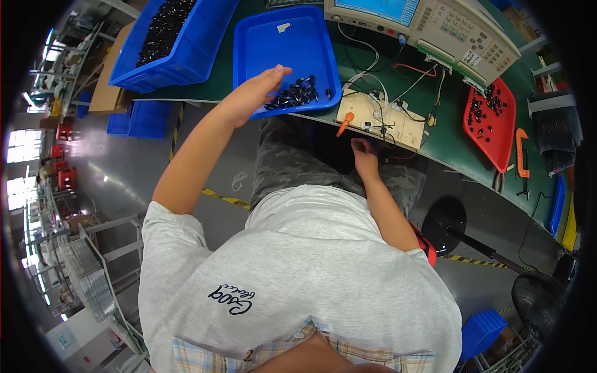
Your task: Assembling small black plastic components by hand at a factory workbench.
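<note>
My left hand (258,92) is over the near left part of a shallow blue tray (261,40), its fingers stretched out and nothing visible in them. Right beside it, a pile of small black cylindrical parts (300,93) lies along the tray's near edge. My right hand (365,156) hangs low by the table's front edge, just below a pale test board (398,129) with wires and small connectors. Its fingers are mostly turned from view, and whether they hold anything does not show. Nearest to it, an orange lever (346,122) sticks out from the board's left end.
A deep blue bin (186,59) full of black parts stands at the far left. Behind the board is a beige bench meter (435,34) with a screen. On the right lie a red tray (491,133) of black parts and an orange-handled tool (521,152). A black fan (541,298) stands lower right.
</note>
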